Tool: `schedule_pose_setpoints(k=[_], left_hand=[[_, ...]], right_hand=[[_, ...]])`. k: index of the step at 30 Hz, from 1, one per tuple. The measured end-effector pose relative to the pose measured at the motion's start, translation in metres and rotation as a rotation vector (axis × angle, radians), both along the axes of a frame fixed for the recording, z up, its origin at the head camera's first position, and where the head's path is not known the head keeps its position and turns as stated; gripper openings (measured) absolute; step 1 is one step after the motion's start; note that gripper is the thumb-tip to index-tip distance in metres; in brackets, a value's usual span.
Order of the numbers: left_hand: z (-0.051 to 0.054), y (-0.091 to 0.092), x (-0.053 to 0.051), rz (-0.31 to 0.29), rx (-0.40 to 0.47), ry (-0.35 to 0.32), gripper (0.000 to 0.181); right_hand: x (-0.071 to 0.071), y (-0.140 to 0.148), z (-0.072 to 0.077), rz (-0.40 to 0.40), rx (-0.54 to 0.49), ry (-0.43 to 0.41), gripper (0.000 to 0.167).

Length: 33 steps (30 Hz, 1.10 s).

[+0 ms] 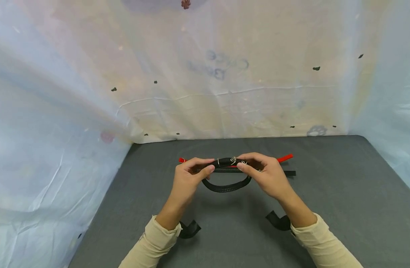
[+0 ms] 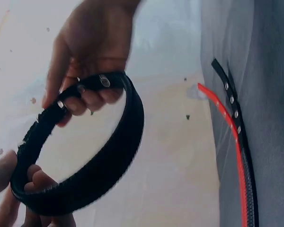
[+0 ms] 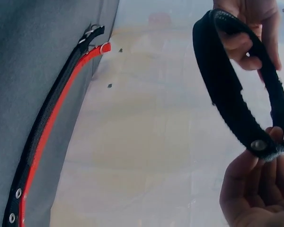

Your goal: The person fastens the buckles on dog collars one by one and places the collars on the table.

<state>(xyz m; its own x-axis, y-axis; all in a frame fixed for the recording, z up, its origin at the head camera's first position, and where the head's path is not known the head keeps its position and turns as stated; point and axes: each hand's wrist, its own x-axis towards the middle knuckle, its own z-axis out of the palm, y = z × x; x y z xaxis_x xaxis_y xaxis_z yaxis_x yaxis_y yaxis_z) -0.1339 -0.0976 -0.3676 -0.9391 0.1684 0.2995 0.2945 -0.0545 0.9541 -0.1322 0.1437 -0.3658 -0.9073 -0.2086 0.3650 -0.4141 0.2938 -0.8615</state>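
Note:
A black collar (image 1: 226, 188) with metal eyelets is bent into a loop above the table, held up between both hands. My left hand (image 1: 190, 178) pinches one side of the loop between thumb and fingers. The other side, where metal fittings show, is gripped by my right hand (image 1: 269, 176). The left wrist view shows the loop (image 2: 97, 175) from its broad side, with the right hand (image 2: 92, 42) over the eyelets. Behind the hands lie a red collar (image 1: 285, 158) and another black collar (image 1: 290, 173), side by side and partly hidden in the head view.
The grey table (image 1: 225, 230) extends under the arms to a back edge. A pale plastic sheet (image 1: 225, 56) hangs behind it, with more sheeting at both sides. Black bands (image 1: 189, 230) hang near the wrists by the cream sleeves (image 1: 158, 242).

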Motion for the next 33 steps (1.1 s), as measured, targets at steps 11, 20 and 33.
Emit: schedule_pose_setpoints(k=[11,20,33], left_hand=[[0.000,-0.002,-0.003,-0.041,0.185,-0.136,0.025],[0.000,-0.008,-0.008,0.036,0.184,-0.180,0.022],[0.004,-0.009,-0.008,0.012,0.254,-0.194,0.036]], right_hand=[[-0.009,0.006,-0.002,0.088,-0.001,-0.141,0.031],[-0.015,0.014,-0.006,0.101,0.020,-0.145,0.032],[-0.013,0.015,-0.002,0.075,-0.024,-0.062,0.025]])
